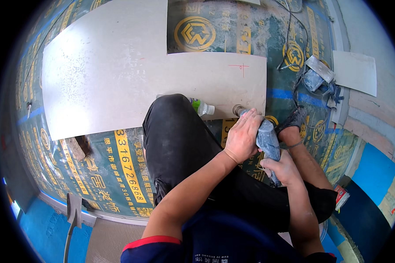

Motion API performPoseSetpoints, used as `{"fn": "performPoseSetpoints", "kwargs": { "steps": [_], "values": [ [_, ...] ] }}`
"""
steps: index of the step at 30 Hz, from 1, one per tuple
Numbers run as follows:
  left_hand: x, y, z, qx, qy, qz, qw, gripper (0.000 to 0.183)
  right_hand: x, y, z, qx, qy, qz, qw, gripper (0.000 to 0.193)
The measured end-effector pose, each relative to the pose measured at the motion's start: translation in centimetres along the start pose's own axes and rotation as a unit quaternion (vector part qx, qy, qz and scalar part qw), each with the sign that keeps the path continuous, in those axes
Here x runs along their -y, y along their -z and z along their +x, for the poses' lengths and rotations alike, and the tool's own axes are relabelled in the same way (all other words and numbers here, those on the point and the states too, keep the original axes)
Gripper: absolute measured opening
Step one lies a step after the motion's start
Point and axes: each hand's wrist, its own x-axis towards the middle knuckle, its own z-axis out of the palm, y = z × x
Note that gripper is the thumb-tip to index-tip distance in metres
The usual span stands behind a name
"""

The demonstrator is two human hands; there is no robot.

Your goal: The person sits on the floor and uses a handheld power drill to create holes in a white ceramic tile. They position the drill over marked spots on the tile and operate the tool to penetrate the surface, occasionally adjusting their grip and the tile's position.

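My left hand is closed over the front of a dusty blue-grey power tool, fingers pressed along its head. My right hand wraps round the tool's rear end. Whether this is a drill or a grinder, I cannot tell. At its front a short, round metal bit, like a hole saw, meets or hovers just over a large pale tile near its right front corner. A clear plastic bottle with a green label lies on the tile beside my bent knee, partly hidden by it.
Red marks cross the tile's far right part. Printed green sheeting covers the floor. Further right are another dusty tool, black cable and a small tile piece. A shovel stands at lower left, near a brownish block.
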Motion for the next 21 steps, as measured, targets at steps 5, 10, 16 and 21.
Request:
{"fn": "performPoseSetpoints", "kwargs": {
  "steps": [5, 10, 16, 21],
  "values": [
    [0.01, 0.09, 0.13, 0.004, -0.003, 0.000, 1.000, 0.088, -0.13, 0.04, 0.05, -0.005, 0.000, 0.007, 1.000, 0.038],
    [0.09, 0.00, 0.17, -0.002, -0.007, 0.004, 1.000, 0.087, 0.01, -0.05, 0.03, -0.009, -0.002, 0.009, 1.000, 0.038],
    [0.13, -0.13, 0.23, -0.002, -0.007, 0.005, 1.000, 0.086, 0.00, -0.01, 0.05, -0.015, -0.006, 0.022, 1.000, 0.037],
    [0.09, -0.02, 0.29, 0.002, -0.007, 0.005, 1.000, 0.087, 0.02, 0.05, 0.07, -0.015, -0.015, 0.030, 0.999, 0.038]
  ]
}}
